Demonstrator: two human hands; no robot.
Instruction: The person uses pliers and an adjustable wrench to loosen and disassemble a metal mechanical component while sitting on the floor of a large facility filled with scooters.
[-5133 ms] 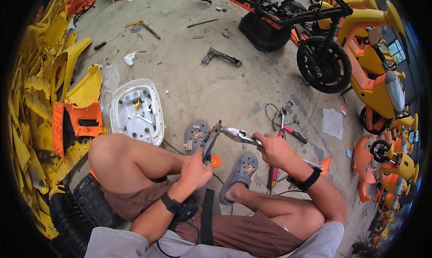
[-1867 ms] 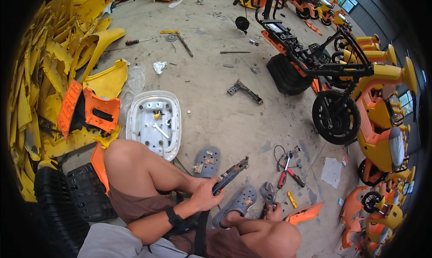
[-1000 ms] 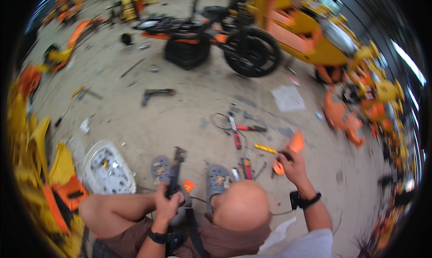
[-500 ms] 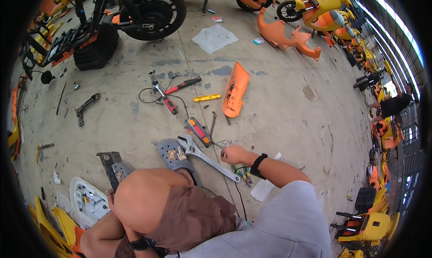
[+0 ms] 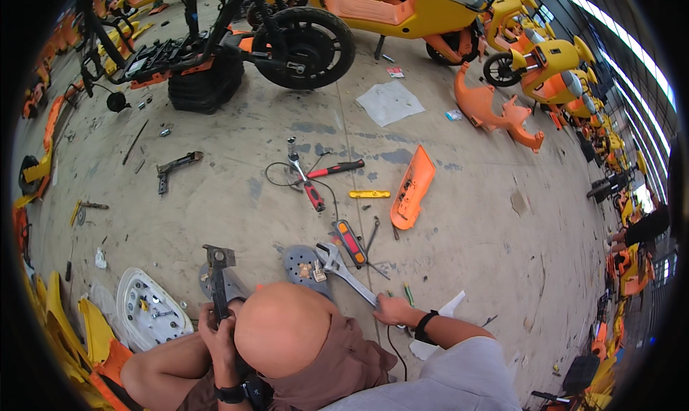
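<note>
We've got the adjustable wrench (image 5: pixel 349 273) gripped by its handle end in our right hand (image 5: pixel 393 310), centre-low in frame, jaw lying on the floor (image 5: pixel 488 239). Left hand (image 5: pixel 219 332) fingers closed around a dark tool (image 5: pixel 217 278), held upright lower left.

A wide grey concrete floor (image 5: pixel 502 217), stained and dusty, fills the scene under even daylight. Yellow and orange scooters (image 5: pixel 402 2) stand along the far side, next to a stripped black scooter frame (image 5: pixel 215 45). Loose yellow body panels (image 5: pixel 64 325) pile up at the left edge, and a sheet of paper (image 5: pixel 391 101) lies flat on the floor.
</note>
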